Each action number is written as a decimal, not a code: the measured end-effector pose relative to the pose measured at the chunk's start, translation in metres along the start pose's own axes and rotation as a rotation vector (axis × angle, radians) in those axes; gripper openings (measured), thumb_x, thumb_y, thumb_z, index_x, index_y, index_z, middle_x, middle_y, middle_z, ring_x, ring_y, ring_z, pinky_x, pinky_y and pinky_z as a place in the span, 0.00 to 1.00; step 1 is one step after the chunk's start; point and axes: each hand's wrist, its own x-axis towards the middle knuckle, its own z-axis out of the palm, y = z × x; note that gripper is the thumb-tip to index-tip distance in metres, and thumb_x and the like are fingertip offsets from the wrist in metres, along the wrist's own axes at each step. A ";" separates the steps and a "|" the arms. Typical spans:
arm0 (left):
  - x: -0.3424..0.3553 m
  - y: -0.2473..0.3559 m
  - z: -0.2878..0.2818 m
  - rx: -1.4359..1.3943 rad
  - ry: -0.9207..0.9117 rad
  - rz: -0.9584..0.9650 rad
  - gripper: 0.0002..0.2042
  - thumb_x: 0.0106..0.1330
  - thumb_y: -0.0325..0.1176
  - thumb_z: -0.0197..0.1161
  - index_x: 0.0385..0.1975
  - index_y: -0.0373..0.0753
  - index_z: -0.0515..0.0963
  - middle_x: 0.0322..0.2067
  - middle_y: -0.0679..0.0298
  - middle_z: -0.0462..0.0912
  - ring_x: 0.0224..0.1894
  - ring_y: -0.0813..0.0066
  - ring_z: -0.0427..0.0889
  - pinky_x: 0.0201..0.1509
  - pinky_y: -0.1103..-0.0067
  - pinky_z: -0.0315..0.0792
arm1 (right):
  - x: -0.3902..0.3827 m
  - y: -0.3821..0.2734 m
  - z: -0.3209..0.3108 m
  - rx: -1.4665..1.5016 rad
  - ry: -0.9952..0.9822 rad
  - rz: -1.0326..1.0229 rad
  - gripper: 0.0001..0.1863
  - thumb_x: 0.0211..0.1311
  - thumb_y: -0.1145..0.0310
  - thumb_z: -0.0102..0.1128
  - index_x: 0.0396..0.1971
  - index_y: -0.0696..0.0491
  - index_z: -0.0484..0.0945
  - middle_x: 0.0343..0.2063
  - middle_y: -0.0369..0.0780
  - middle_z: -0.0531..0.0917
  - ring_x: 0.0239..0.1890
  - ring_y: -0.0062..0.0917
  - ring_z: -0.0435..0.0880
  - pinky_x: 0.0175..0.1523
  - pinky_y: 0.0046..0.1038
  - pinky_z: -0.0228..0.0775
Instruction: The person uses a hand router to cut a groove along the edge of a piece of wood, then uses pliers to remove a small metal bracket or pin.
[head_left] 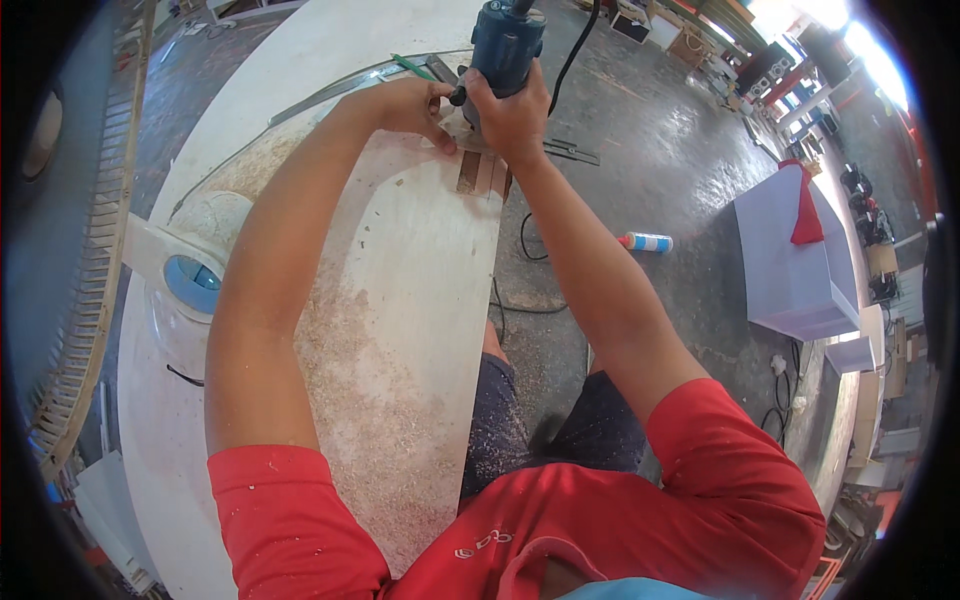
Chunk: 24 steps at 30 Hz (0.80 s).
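A dark blue handheld router (507,42) stands upright at the far right edge of a pale wooden board (405,240). My right hand (510,115) is wrapped around the lower part of its body. On the left side of its base is my left hand (408,108), its fingers at the black knob and its thumb reaching down beside the base plate. A brown recess (468,171) lies in the board just below the router. Metal guide rods (572,152) stick out to the right of the base. My hands partly hide the base, and the router bit is out of sight.
Sawdust (370,400) covers the near part of the board. A blue-and-white roll-shaped object (188,280), a green pencil (411,67) and a metal square (330,90) lie left. A black power cord (574,60) hangs right. A blue-and-white tube (650,242) lies on the floor near a white box-like stand (795,260).
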 end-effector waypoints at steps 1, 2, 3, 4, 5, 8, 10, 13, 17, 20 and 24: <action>0.001 -0.001 0.000 0.002 0.000 0.001 0.41 0.43 0.56 0.87 0.56 0.44 0.77 0.34 0.68 0.78 0.39 0.69 0.80 0.44 0.70 0.72 | 0.000 0.001 0.000 0.000 0.002 -0.001 0.29 0.52 0.53 0.77 0.44 0.59 0.78 0.34 0.51 0.88 0.37 0.48 0.90 0.44 0.44 0.81; 0.002 -0.001 0.000 -0.003 0.000 -0.006 0.42 0.42 0.57 0.87 0.57 0.44 0.77 0.35 0.67 0.78 0.40 0.68 0.80 0.45 0.70 0.73 | 0.000 0.002 0.000 -0.009 0.011 -0.008 0.28 0.52 0.53 0.77 0.44 0.59 0.78 0.34 0.50 0.88 0.36 0.48 0.90 0.44 0.43 0.81; 0.001 -0.001 0.001 -0.008 -0.001 -0.015 0.43 0.42 0.57 0.87 0.58 0.43 0.77 0.35 0.66 0.79 0.41 0.67 0.80 0.46 0.70 0.73 | 0.000 0.001 0.001 -0.017 0.018 -0.014 0.28 0.52 0.54 0.77 0.44 0.59 0.78 0.34 0.50 0.88 0.36 0.47 0.90 0.43 0.43 0.82; 0.000 -0.002 0.000 -0.008 -0.001 -0.017 0.43 0.42 0.57 0.87 0.58 0.43 0.77 0.35 0.66 0.79 0.41 0.67 0.80 0.46 0.70 0.73 | -0.001 -0.001 0.001 -0.016 0.017 -0.014 0.28 0.52 0.54 0.77 0.44 0.59 0.78 0.34 0.50 0.88 0.36 0.47 0.90 0.43 0.43 0.82; 0.000 -0.002 -0.001 -0.017 -0.011 -0.017 0.44 0.42 0.57 0.87 0.59 0.43 0.77 0.36 0.66 0.79 0.41 0.67 0.80 0.46 0.70 0.73 | -0.001 -0.003 0.001 -0.011 0.015 -0.010 0.28 0.52 0.54 0.77 0.44 0.59 0.78 0.34 0.50 0.88 0.36 0.47 0.90 0.43 0.42 0.82; 0.001 -0.004 -0.001 -0.036 -0.011 -0.020 0.45 0.42 0.57 0.87 0.60 0.43 0.76 0.37 0.66 0.79 0.41 0.67 0.80 0.47 0.70 0.73 | 0.000 -0.008 0.000 -0.003 0.010 -0.010 0.28 0.52 0.54 0.77 0.45 0.59 0.78 0.34 0.49 0.88 0.35 0.46 0.90 0.43 0.41 0.82; 0.001 -0.002 0.000 -0.048 -0.008 -0.020 0.45 0.42 0.57 0.87 0.60 0.43 0.76 0.37 0.66 0.79 0.41 0.67 0.80 0.46 0.70 0.73 | -0.001 -0.006 -0.002 -0.004 0.008 -0.007 0.28 0.53 0.54 0.77 0.45 0.59 0.77 0.34 0.49 0.88 0.35 0.45 0.90 0.43 0.41 0.82; -0.002 0.000 0.001 -0.056 -0.021 -0.027 0.45 0.42 0.57 0.87 0.60 0.43 0.76 0.35 0.67 0.79 0.40 0.69 0.80 0.45 0.71 0.73 | -0.003 -0.007 -0.001 -0.007 0.013 0.004 0.28 0.53 0.53 0.76 0.45 0.59 0.77 0.33 0.49 0.88 0.35 0.46 0.90 0.43 0.41 0.81; -0.004 0.002 0.003 -0.068 -0.034 -0.031 0.44 0.43 0.57 0.87 0.60 0.42 0.77 0.35 0.66 0.79 0.41 0.71 0.80 0.46 0.72 0.73 | -0.003 -0.005 -0.005 -0.017 -0.016 0.035 0.29 0.52 0.53 0.76 0.45 0.59 0.78 0.35 0.50 0.88 0.38 0.46 0.90 0.46 0.42 0.81; -0.003 -0.004 -0.003 -0.061 -0.027 -0.020 0.46 0.44 0.59 0.85 0.65 0.44 0.77 0.37 0.65 0.80 0.43 0.71 0.80 0.48 0.72 0.73 | 0.009 -0.005 -0.002 -0.024 -0.047 0.078 0.30 0.52 0.50 0.75 0.46 0.60 0.79 0.38 0.52 0.88 0.41 0.47 0.90 0.50 0.43 0.80; 0.008 -0.012 -0.008 -0.147 -0.051 -0.064 0.50 0.47 0.62 0.82 0.73 0.50 0.74 0.41 0.64 0.82 0.46 0.70 0.81 0.50 0.72 0.73 | 0.033 -0.004 -0.001 -0.061 -0.099 0.280 0.35 0.52 0.44 0.72 0.48 0.59 0.81 0.42 0.53 0.88 0.47 0.49 0.89 0.55 0.43 0.79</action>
